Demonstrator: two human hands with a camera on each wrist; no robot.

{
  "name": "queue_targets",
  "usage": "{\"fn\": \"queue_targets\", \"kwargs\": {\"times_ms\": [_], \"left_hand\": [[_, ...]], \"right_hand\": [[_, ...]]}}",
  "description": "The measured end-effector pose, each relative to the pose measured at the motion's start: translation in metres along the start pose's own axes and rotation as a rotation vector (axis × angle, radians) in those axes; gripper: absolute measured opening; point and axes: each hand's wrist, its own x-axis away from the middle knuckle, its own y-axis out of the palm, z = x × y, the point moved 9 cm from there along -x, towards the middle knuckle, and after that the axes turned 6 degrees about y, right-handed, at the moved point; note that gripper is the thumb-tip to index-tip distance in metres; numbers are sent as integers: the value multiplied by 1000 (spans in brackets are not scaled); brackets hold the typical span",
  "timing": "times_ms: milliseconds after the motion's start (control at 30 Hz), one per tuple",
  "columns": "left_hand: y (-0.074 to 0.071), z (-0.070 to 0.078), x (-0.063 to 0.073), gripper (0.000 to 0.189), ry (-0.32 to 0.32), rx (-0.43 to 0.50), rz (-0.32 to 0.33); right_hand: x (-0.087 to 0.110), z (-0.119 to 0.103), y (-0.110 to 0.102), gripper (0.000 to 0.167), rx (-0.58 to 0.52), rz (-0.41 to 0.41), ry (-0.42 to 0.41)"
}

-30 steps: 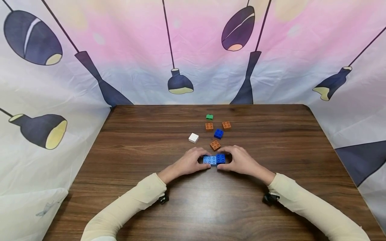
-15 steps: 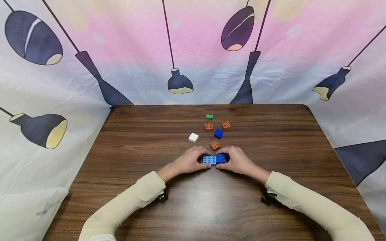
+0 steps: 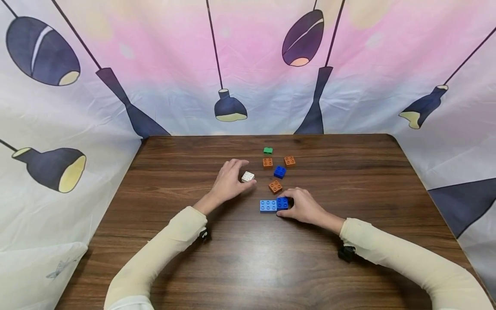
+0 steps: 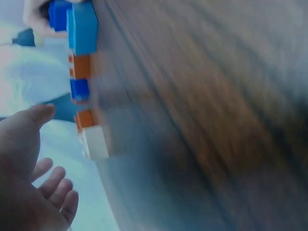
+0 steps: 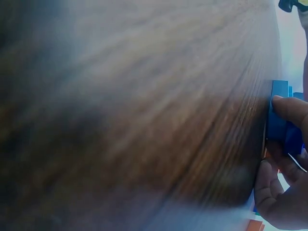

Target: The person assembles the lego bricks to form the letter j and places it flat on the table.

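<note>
My right hand point(image 3: 306, 206) pinches a pair of joined toy bricks between thumb and fingers, at their dark blue end. The dark blue brick point(image 3: 282, 203) sits higher, on the right end of the light blue brick point(image 3: 268, 206). In the right wrist view the thumb lies against the side of the light blue brick point(image 5: 278, 122). My left hand point(image 3: 225, 183) is spread around a white brick point(image 3: 248, 176), thumb in front and fingers behind. In the left wrist view the fingers are apart and hold nothing, with the white brick point(image 4: 96, 143) beyond them.
Behind the joined pair lie a near orange brick point(image 3: 275, 186), a loose dark blue brick point(image 3: 280, 172) and two more orange bricks. Farthest back is a small green brick point(image 3: 268, 150). The wooden table point(image 3: 186, 163) ends at a printed curtain point(image 3: 263, 107).
My left hand has let go of the light blue brick and moved back and left to the white brick. The right hand keeps its grip on the joined pair.
</note>
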Motion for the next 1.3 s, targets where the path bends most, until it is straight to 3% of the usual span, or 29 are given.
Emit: {"fn": "queue_targets", "kwargs": {"times_ms": [100,200,333,533,800,1300], "left_hand": [[6,-10,-3,77,0,-13,-67],[15,-14,-7,78,63,-5,-156],[22,-17,-11,74,153,26,-256],[26,-24,-16,64,191,49,-350],[25,-27,-22,49,208,48,-397],[21,-28,-24,36,190,43,-342]], "right_hand": [[0,0,0,40,3,-4,0],[0,0,0,41,7,-5,4],[-1,1,1,41,15,-10,12],[-2,1,3,42,15,-20,22],[-2,2,2,40,18,-21,16],[-3,3,3,38,-6,-45,39]]}}
